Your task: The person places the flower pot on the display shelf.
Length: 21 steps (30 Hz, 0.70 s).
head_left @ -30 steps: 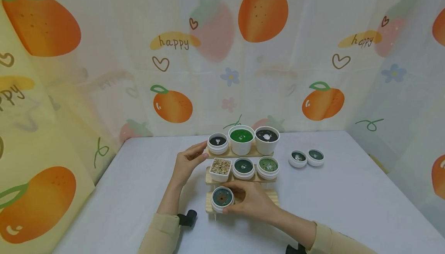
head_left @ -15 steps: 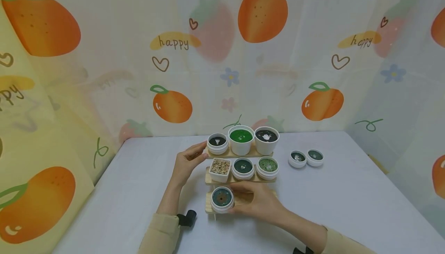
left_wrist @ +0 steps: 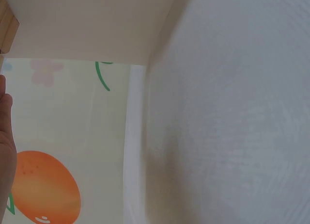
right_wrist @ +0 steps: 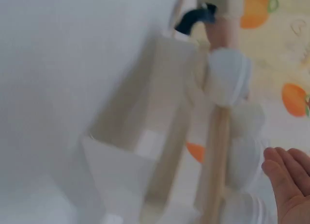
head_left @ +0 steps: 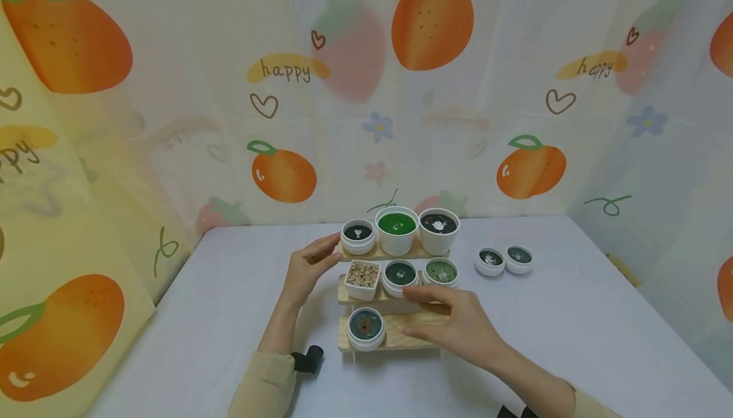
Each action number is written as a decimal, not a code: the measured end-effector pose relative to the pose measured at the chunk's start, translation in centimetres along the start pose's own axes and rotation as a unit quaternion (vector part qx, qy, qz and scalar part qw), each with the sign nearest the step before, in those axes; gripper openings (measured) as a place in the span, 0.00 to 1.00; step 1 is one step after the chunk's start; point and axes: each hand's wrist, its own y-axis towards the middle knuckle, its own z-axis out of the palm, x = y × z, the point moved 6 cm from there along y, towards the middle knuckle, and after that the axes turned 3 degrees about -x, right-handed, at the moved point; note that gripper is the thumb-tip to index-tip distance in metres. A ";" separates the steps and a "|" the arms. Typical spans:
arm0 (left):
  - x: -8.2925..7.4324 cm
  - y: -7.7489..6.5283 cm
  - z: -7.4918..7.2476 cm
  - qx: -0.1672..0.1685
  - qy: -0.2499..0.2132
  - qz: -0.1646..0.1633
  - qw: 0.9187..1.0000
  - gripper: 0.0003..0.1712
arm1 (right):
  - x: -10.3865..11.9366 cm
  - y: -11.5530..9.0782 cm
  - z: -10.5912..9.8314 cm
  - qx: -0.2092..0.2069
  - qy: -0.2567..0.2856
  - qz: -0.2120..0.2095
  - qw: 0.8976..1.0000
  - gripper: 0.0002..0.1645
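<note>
In the head view a three-tier wooden rack (head_left: 395, 340) stands on the table. My right hand (head_left: 464, 324) hovers over the right part of its lowest shelf, thumb and fingers spread apart with nothing between them. A small round white pot with a dark teal, brown-centred top (head_left: 366, 327) sits at that shelf's left end, apart from the hand. My left hand (head_left: 309, 268) holds the left end of the top shelf, beside a white pot with a black top (head_left: 358, 235). Only its edge (left_wrist: 6, 136) shows in the left wrist view. The right wrist view shows my right fingers (right_wrist: 288, 170) extended beside white pots.
The middle shelf carries a square white dish of beige bits (head_left: 363, 276), a dark green pot (head_left: 401, 274) and a speckled green pot (head_left: 441, 270). Two taller cups, green (head_left: 397, 240) and black (head_left: 439, 240), stand on top. Two small pots (head_left: 490, 261) sit right of the rack.
My right hand has let go of the pot at the lowest shelf's left end and moved right, its fingers spreading. The pot stays there. My left hand has not moved.
</note>
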 end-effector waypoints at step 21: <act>0.0 0.0 0.0 0.001 -0.006 0.006 1.000 0.25 | -1.5 0.6 -10.4 -0.214 0.020 -0.023 0.976 0.27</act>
